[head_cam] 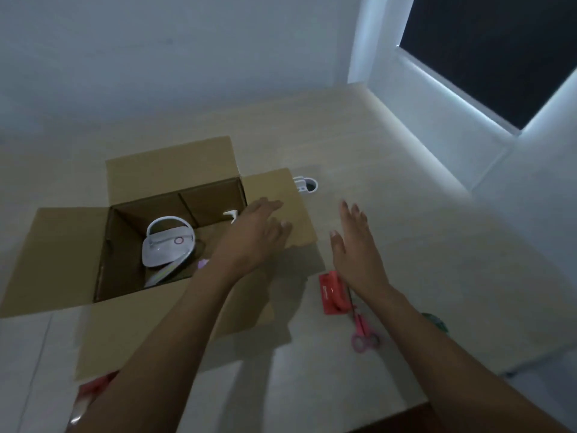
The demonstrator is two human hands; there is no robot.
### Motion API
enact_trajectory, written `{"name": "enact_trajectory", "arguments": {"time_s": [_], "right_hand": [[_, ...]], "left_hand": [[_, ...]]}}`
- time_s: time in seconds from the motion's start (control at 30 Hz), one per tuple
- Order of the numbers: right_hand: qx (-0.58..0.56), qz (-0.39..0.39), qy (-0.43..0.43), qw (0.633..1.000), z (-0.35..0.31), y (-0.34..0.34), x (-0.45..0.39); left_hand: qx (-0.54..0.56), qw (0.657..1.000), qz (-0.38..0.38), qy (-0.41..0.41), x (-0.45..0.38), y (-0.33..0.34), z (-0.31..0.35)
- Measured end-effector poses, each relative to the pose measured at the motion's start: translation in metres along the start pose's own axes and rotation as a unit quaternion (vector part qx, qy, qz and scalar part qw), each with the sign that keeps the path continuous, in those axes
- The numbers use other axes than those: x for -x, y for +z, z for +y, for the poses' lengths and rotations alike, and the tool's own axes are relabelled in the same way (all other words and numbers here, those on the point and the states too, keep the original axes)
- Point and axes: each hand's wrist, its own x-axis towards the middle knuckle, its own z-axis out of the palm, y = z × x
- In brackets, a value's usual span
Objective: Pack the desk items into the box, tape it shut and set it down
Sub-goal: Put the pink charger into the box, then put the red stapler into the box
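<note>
Box (175,182) flap under left hand's (253,235) fingers (271,206).

Box (162,179): plain brown corrugated cardboard, matt, with 4 unprinted flaps. Desk (390,189): pale wood-grain laminate, smooth with a low sheen; white lamp (168,242) inside the box is glossy moulded plastic (as is the white cup (307,185) behind the flap). Scissors (362,329): pink plastic handles; red tape dispenser (334,292): shiny plastic.
</note>
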Motion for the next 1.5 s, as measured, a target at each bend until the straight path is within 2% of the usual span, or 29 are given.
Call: {"name": "enact_trajectory", "arguments": {"time_s": [0.17,0.37,0.5,0.67,0.83,0.93,1.2,1.3,1.4,1.5], "right_hand": [[-0.037,-0.001,0.062,0.997,0.055,-0.010,0.034],[-0.035,-0.053,0.129,0.990,0.107,0.001,0.074],[-0.029,-0.080,0.134,0.987,0.125,0.019,0.095],[-0.019,-0.118,0.128,0.985,0.138,0.040,0.113],[0.068,-0.128,0.084,0.986,0.145,0.054,0.125],[0.069,-0.130,0.105,0.984,0.145,0.058,0.127],[0.086,-0.124,0.116,0.982,0.143,0.062,0.126],[0.080,-0.120,0.114,0.983,0.140,0.061,0.126],[0.076,-0.126,0.130,0.981,0.139,0.061,0.126],[0.099,-0.149,0.126,0.976,0.141,0.063,0.124]], "left_hand": [[0.040,0.997,-0.038,0.050,0.015,0.054,0.056],[0.028,0.988,-0.145,-0.042,0.023,0.120,0.057],[-0.012,0.980,-0.176,-0.094,0.026,0.156,0.044],[0.014,0.981,-0.152,-0.120,0.026,0.190,0.031],[0.032,0.982,-0.118,-0.145,0.025,0.205,0.030],[0.055,0.977,-0.118,-0.169,0.024,0.210,0.031],[0.192,0.947,-0.087,-0.242,0.021,0.203,0.031],[0.231,0.940,-0.093,-0.235,0.021,0.193,0.037],[0.194,0.957,-0.093,-0.195,0.019,0.173,0.050],[0.202,0.962,-0.092,-0.159,0.021,0.143,0.069]]}}
